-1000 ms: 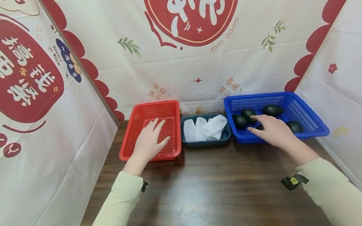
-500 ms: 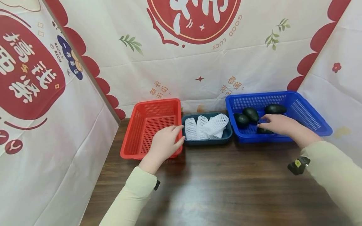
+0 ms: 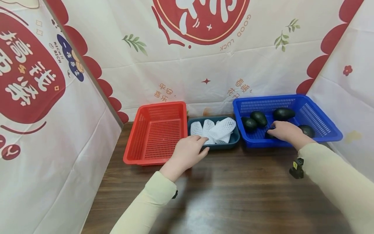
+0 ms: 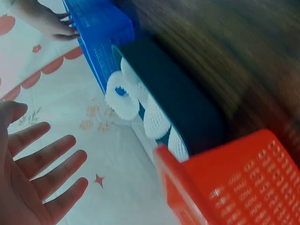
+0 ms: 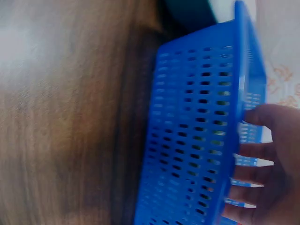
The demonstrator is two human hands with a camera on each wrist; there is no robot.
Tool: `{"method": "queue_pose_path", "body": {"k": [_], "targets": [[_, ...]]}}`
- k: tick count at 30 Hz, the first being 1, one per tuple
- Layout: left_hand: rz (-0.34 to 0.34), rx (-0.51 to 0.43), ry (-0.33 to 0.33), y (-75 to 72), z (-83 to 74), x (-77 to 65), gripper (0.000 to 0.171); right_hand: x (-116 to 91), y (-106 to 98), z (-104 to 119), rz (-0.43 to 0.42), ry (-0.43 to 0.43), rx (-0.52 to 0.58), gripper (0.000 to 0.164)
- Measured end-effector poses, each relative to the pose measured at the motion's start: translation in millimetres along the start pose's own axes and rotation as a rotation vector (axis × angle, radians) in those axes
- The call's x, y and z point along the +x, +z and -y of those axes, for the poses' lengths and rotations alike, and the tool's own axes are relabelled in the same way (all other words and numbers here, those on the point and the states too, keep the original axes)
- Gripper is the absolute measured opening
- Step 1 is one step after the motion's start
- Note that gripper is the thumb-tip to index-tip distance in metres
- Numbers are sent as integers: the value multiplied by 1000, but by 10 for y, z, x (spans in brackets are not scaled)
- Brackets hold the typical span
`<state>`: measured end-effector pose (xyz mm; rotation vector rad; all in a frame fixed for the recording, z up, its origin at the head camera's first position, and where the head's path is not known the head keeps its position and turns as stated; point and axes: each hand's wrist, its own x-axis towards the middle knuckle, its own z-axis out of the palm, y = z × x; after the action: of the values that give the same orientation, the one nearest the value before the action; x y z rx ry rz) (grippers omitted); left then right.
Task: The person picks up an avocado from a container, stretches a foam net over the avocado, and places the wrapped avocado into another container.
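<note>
My right hand [image 3: 286, 130] reaches down into the blue basket [image 3: 324, 138], its fingers around a dark green avocado [image 3: 269, 133] near the front wall. Much of that fruit is hidden under the hand. In the right wrist view the fingertips disappear behind the basket's rim. Several other avocados [image 3: 284, 113] lie in the same basket. My left hand [image 3: 188, 151], palm down with relaxed, spread fingers and nothing in it, hovers at the front of the dark teal tray [image 3: 219, 147]. White foam net sleeves [image 3: 223, 129] lie in this tray.
To the left of the tray stands a red basket [image 3: 163, 139] with nothing in it. All three containers sit in a row on a wooden table [image 3: 233, 188], against a printed cloth backdrop [image 3: 175, 74] that also rises at both sides.
My left hand has moved right, from over the red basket to the front of the tray. The right hand has lowered onto the front avocado in the blue basket.
</note>
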<state>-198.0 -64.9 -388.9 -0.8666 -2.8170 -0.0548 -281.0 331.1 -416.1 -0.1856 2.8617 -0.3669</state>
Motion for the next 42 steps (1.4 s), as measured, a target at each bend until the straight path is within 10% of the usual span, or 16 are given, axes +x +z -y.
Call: {"method": "queue_pose_path", "body": {"k": [21,42], "targets": [[61,10,77,252,-259,47,38,226,189,-116,70,159,111,64],[111,-80,36,312,-369,59,40,198,-74,-94,-41,77,173,43]]}}
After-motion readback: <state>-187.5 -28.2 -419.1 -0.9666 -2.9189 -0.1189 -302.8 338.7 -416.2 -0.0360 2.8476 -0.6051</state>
